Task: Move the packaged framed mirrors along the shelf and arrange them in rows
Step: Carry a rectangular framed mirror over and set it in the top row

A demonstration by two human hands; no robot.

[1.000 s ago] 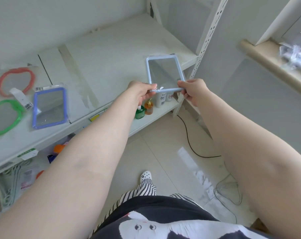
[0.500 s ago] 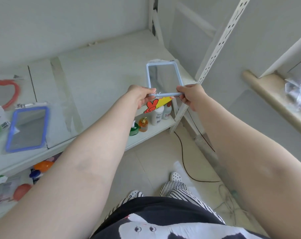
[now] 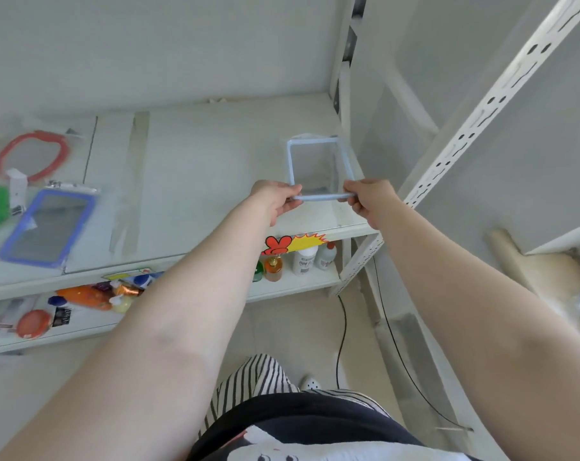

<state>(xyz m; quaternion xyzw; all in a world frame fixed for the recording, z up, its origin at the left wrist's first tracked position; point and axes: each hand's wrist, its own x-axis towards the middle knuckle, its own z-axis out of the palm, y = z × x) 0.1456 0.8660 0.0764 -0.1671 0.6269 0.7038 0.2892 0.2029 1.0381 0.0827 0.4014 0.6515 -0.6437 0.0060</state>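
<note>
Gripping light-blue mirror (image 3: 318, 168) | both hands | white shelf (image 3: 198, 168) | right end

free: shelf (image 3: 198, 181) middle bare; blocked: upright post (image 3: 481, 108) right; mirrors (image 3: 46, 227) left

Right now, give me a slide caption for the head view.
Both hands, left and right, hold a light-blue framed mirror at the shelf's right end.
</note>
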